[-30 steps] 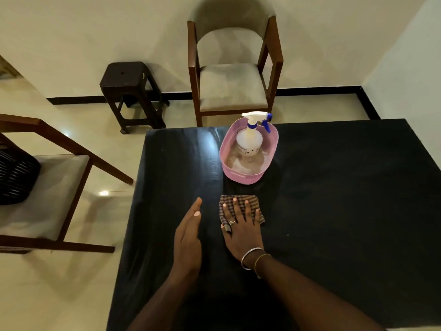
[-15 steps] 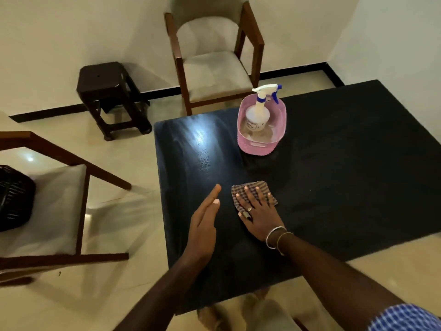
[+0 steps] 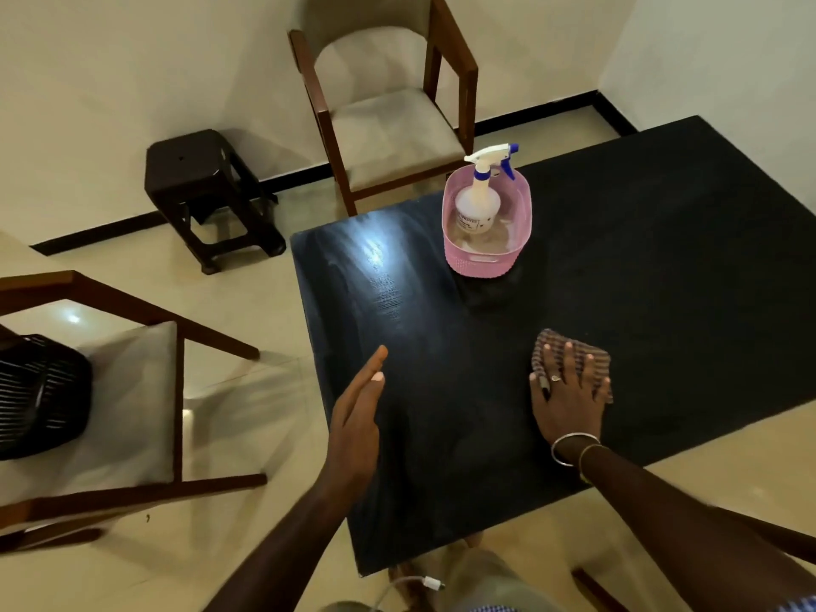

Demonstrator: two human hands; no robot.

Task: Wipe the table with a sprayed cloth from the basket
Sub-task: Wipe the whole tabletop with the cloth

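Observation:
A folded checked cloth (image 3: pixel 597 355) lies flat on the black table (image 3: pixel 662 267). My right hand (image 3: pixel 567 399) presses down on it with fingers spread, covering most of it. My left hand (image 3: pixel 357 428) hovers edge-on over the table's left side, fingers straight and together, holding nothing. At the table's far edge stands a pink basket (image 3: pixel 483 260) with a white spray bottle (image 3: pixel 479 201) upright inside it, blue trigger pointing right.
A wooden chair (image 3: pixel 388 121) stands beyond the table's far edge. A dark stool (image 3: pixel 207 192) is by the wall at left. Another chair (image 3: pixel 110 390) with a black striped bag (image 3: pixel 37 395) on it stands left of the table. A white cable end (image 3: pixel 430 583) hangs below.
My right hand has slid the cloth to the right across the table, away from my left hand. The view has swung left and tilted.

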